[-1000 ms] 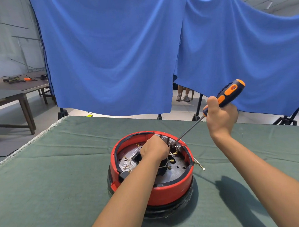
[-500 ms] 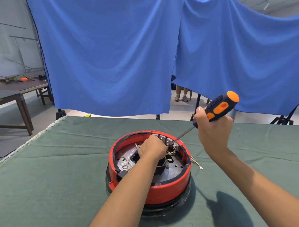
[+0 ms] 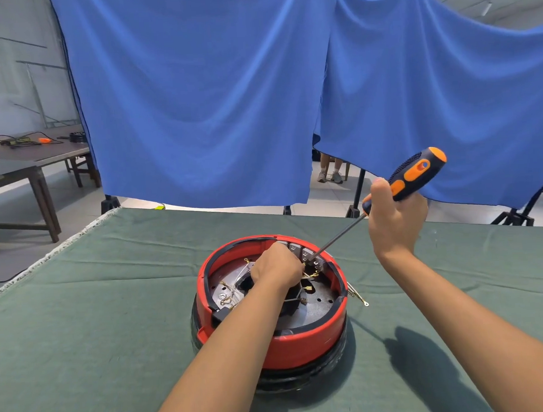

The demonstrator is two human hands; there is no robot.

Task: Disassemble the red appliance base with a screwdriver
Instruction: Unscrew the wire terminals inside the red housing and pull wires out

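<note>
Both hands curled — right hand (image 3: pixel 395 223) grips screwdriver (image 3: pixel 413 174), left hand (image 3: pixel 277 267) clutches inside red base (image 3: pixel 301 344).

A table covered with a wrinkled dull-green cloth (image 3: pixel 113 306) fills the lower view, its pale frayed edge running along the left side. The round red plastic appliance base (image 3: pixel 301 347), open side up on a black ring, sits directly on the cloth near the middle. Just right of the base, thin wires with small ring terminals (image 3: pixel 360 298) trail onto the cloth.
</note>
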